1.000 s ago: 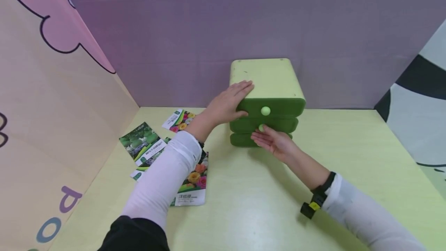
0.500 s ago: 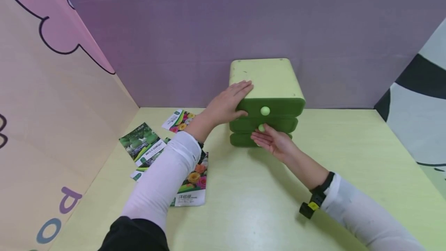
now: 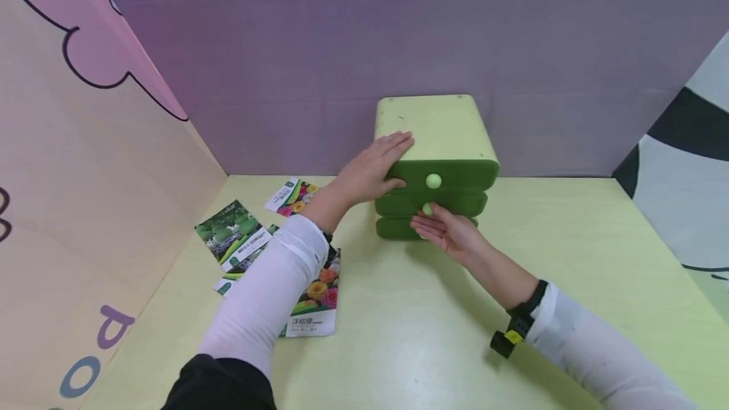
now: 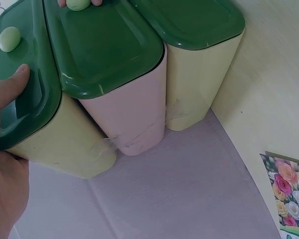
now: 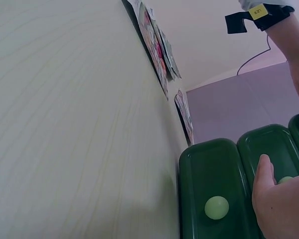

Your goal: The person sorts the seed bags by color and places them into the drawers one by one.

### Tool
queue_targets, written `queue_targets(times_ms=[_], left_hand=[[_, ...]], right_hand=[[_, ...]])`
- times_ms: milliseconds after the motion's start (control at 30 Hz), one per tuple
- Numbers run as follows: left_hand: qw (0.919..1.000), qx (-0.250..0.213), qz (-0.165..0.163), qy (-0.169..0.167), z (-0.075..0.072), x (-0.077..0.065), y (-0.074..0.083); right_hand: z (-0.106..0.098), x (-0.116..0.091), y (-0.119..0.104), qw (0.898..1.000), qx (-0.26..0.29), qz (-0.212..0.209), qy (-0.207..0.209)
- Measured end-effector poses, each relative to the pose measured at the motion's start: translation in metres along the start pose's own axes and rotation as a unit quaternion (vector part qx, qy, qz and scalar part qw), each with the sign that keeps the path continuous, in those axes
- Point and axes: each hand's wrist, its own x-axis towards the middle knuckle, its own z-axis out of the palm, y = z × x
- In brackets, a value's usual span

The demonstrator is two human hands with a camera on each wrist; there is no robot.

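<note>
A small three-drawer cabinet with a pale yellow top and dark green drawer fronts stands against the back wall in the head view. My left hand rests on its top left edge, fingers straight over the top and thumb against the top drawer front. Below the top knob, my right hand pinches the middle drawer's round green knob between thumb and fingers. The right wrist view shows the bottom knob untouched. All the drawers look closed, and the middle one has pink sides.
Several flat printed packets with flower and garden pictures lie on the table's left side, among them a rose-printed packet partly under my left forearm and a green garden one. A purple wall rises behind the cabinet.
</note>
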Motion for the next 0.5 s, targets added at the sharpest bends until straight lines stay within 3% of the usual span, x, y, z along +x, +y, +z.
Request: queue_targets(times_ms=[500], left_hand=[[1.0000,0.000,-0.007,-0.004,-0.0011,-0.0006,-0.0009]], right_hand=[[0.0036,-0.0046,0.0038,1.000,-0.006,0.000,0.007]])
